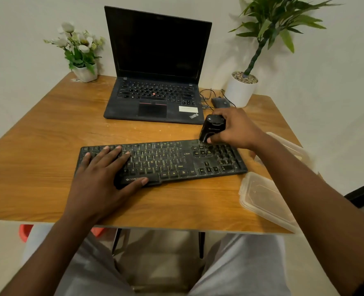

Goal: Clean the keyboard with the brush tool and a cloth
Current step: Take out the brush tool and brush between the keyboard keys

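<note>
Keyboard, black and dusty, lies flat across the middle of the frame on the wooden table, just below the open laptop. Left hand is down on the keyboard's left end, palm flat, fingers spread over the keys, thumb along the front edge. Right hand, right of centre, has its fingers wrapped around the black brush tool, thumb low on its side, the bristle end touching the keys at the keyboard's upper right corner. A mouse sits just above that hand beside a white plant pot. Two clear plastic containers rest at the right edge of the frame. A small flower pot stands at upper left. No cloth in view.
</note>
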`<state>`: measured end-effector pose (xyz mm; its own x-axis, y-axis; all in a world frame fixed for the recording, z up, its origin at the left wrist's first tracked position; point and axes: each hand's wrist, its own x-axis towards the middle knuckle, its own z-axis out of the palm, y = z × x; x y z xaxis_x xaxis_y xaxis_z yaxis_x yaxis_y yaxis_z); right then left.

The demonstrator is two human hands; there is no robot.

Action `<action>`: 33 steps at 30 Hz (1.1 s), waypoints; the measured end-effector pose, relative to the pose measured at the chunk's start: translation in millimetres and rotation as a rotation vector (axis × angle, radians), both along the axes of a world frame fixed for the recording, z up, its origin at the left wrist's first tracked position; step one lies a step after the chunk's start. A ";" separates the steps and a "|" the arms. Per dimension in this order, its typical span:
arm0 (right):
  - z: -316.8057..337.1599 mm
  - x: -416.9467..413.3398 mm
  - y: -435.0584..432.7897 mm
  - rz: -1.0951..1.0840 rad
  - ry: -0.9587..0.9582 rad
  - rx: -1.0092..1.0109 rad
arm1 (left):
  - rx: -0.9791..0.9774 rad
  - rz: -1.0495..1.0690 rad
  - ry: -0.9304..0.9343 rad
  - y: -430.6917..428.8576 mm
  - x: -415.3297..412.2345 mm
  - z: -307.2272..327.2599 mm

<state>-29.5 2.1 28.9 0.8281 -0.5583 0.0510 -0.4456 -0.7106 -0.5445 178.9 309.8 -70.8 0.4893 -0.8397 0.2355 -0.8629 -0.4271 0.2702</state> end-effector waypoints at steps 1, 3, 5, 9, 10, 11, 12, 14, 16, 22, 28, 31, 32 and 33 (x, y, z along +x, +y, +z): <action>0.0 2.6 1.4 0.002 0.004 0.004 | -0.003 0.003 0.002 0.1 0.2 0.1; 1.3 3.4 4.1 0.027 0.043 0.034 | -0.008 0.007 0.004 0.3 0.5 0.4; 4.4 -0.5 3.9 0.066 0.104 0.083 | -0.012 0.010 0.000 -0.4 0.3 0.6; 8.9 -7.5 0.7 0.104 0.191 0.109 | -0.003 0.018 -0.011 -1.3 -0.2 0.8; 7.8 -7.0 0.2 0.085 0.164 0.083 | -0.003 0.018 -0.012 -1.4 -0.5 0.8; 6.0 -5.5 -0.4 0.057 0.121 0.048 | -0.005 0.017 -0.013 -1.2 -0.6 0.9; 4.4 -3.6 -0.2 0.028 0.075 0.019 | -0.006 0.015 -0.015 -1.0 -0.5 0.8; 1.3 0.9 0.9 -0.008 0.016 -0.002 | -0.010 0.011 -0.014 -0.6 -0.3 0.7; 0.6 3.9 2.5 0.005 0.027 0.018 | -0.014 0.011 -0.013 -0.8 -0.4 0.7; 9.2 -5.8 2.4 0.116 0.196 0.112 | -0.012 0.013 -0.024 -0.5 -0.4 0.4; 10.3 -19.7 2.6 0.137 0.167 0.176 | -0.018 0.009 -0.023 -0.2 -1.0 0.6; 12.9 -24.0 8.5 0.184 0.205 0.221 | -0.021 0.010 -0.019 0.2 -1.1 0.8; 13.3 -23.8 10.1 0.202 0.220 0.221 | -0.023 0.010 -0.018 0.4 -1.1 0.8; 13.6 -22.8 12.0 0.212 0.227 0.216 | -0.025 0.010 -0.016 0.5 -1.1 0.5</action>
<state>-52.3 14.0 42.5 0.9030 -0.3510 -0.2478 -0.4277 -0.6795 -0.5961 177.7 310.3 -70.2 0.4940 -0.8284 0.2640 -0.8628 -0.4293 0.2670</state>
